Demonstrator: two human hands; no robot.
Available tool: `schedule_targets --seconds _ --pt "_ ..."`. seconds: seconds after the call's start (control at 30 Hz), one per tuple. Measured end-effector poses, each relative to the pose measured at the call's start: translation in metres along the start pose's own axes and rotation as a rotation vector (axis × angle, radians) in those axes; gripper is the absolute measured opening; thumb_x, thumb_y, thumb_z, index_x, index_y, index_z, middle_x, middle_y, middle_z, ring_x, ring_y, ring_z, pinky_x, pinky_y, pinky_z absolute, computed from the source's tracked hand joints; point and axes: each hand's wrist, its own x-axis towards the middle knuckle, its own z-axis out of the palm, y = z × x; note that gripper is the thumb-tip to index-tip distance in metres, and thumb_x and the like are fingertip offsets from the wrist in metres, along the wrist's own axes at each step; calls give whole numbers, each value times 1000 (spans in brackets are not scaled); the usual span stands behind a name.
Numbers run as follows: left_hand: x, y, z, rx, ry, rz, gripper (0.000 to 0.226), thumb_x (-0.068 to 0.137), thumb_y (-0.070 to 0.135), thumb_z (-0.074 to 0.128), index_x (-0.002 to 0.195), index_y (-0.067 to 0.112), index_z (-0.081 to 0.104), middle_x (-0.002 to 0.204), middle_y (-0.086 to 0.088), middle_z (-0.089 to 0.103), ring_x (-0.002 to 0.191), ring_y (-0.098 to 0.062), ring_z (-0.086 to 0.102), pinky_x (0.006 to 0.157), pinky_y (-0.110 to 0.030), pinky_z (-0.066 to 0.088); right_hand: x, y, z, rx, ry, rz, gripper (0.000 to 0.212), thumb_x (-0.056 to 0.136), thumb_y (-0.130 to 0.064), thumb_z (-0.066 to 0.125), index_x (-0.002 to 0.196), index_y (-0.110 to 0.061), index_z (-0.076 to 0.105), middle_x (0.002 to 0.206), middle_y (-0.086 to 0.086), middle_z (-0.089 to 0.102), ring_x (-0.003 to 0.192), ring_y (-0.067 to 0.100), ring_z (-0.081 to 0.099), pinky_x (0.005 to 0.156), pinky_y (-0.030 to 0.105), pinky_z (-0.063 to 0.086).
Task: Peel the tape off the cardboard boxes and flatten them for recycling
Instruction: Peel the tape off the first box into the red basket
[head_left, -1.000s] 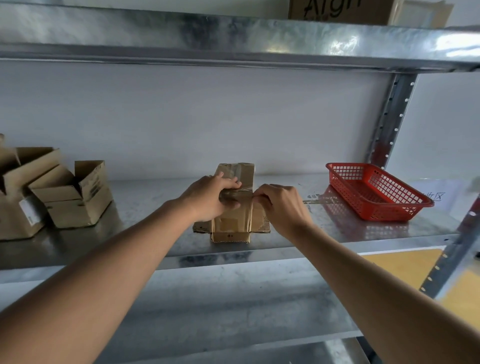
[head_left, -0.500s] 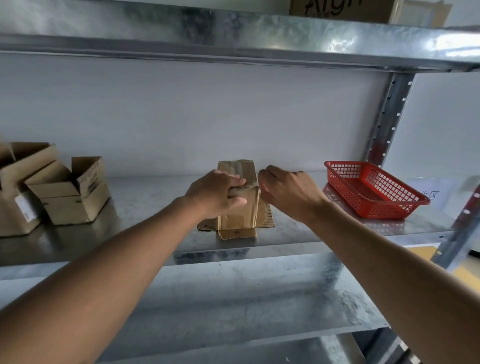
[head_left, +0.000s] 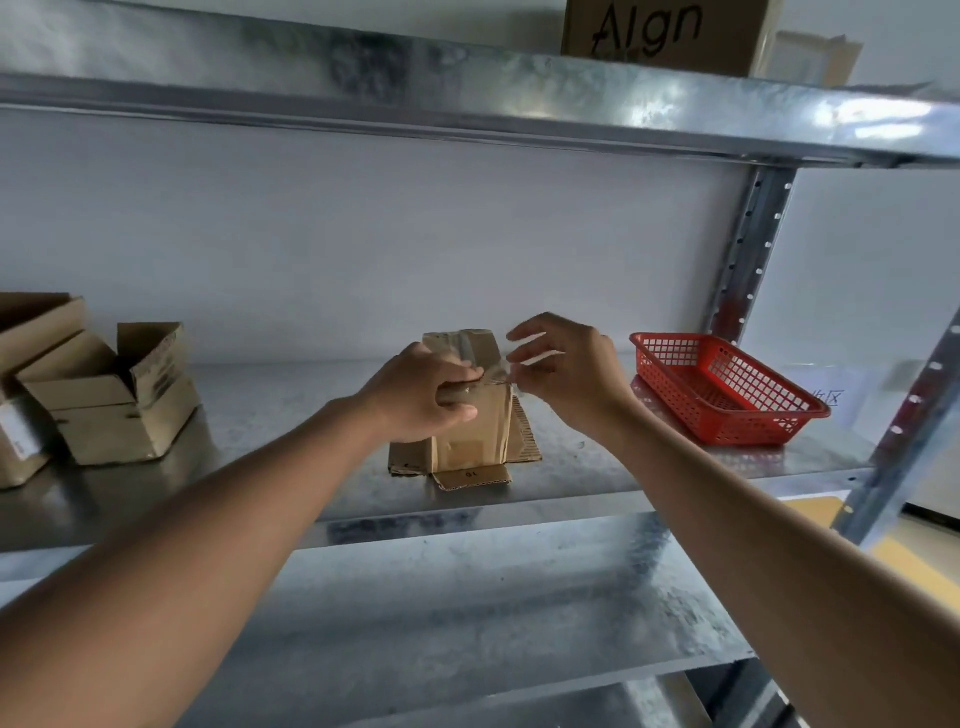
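Galvanised steel shelving (head_left: 519, 499) is filling the head camera's view, standing against a plain white wall, and the middle shelf is serving as the workbench.

A small cardboard box (head_left: 470, 421) is sitting near the front edge of that shelf, roughly centred, its bottom flaps splaying flat onto the metal so it is standing steady. The left hand (head_left: 421, 395) is clamping down on the box's top edge, fingers curling over the near face and thumb pressing beside the seam; it seems to be pinning the box so that pulling does not drag it along the shelf. The right hand (head_left: 566, 371) is hovering just to the right of the box top, thumb and forefinger pinching a strip of clear tape (head_left: 493, 375) that is stretching from the seam towards it, while the other fingers are fanning out loosely. The tape is partly lifted and one end is staying stuck to the cardboard, so the peel looks to be under way rather than finished, and the box is not yet flattened.

A red basket (head_left: 727, 395) is waiting to the right, near the box, perhaps for the tape scraps. Two open boxes (head_left: 111, 395) are sitting well apart on the left, apparently queued. A printed carton (head_left: 665, 36) is resting on the top shelf.
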Motion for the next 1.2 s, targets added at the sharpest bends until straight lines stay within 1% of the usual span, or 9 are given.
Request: schedule_targets --seconds 0.17,0.33,0.43,0.5,0.63,0.7,0.83,0.97,1.2 --pt "-6 -8 6 -8 35 48 57 92 50 69 144 31 56 114 14 61 112 -17 46 91 -36 42 1 -14 15 294 -238 71 15 101 -11 64 108 -14 77 102 5 78 95 16 77 79 37 64" --pt "-5 -18 10 -111 31 13 31 87 53 73 110 38 59 103 5 56 111 -16 47 83 -33 40 6 -15 29 275 -335 56 22 106 -5 51 113 -5 72 101 8 77 101 17 74 78 31 61" --pt "-2 -20 4 -132 0 65 33 85 51 78 112 42 61 102 15 54 112 -16 43 83 -33 37 10 -12 32 177 -308 14 16 102 -9 61 111 -7 74 98 9 78 97 22 74 81 33 61" --pt "1 -24 -5 -154 -46 107 35 84 48 81 113 47 61 109 25 54 116 -14 39 89 -33 37 12 -12 31 135 -294 -42 11 96 -11 71 105 -10 78 92 3 79 89 18 75 83 31 61" --pt "4 -36 -8 -129 -118 69 71 83 51 82 144 27 55 159 8 37 148 -15 26 113 -27 24 14 -15 32 219 -224 -102 14 83 1 82 95 -6 80 89 3 79 85 15 77 85 30 62" --pt "2 -40 -1 -164 -121 49 85 82 54 82 153 24 47 167 7 25 153 -15 20 118 -29 21 16 -13 34 115 -165 -154 18 79 3 84 93 -9 82 91 4 79 85 18 77 85 38 63" --pt "5 -46 8 -102 -35 132 82 79 63 79 147 27 52 148 6 47 136 -15 38 112 -37 36 22 -10 42 -233 -58 -436 24 76 6 78 94 -10 82 98 3 78 83 15 74 77 39 63" --pt "7 -47 12 -92 12 140 73 76 72 75 136 33 59 142 11 50 132 -13 38 113 -43 39 24 -16 48 -530 -197 -662 18 87 -1 75 104 -7 80 105 9 75 91 21 71 82 38 62" --pt "9 -47 20 -159 46 132 57 78 65 79 126 37 65 144 16 47 137 -12 31 112 -36 32 28 -23 42 -555 -404 -586 30 85 -17 83 114 -18 77 118 -1 73 104 17 70 90 40 59"
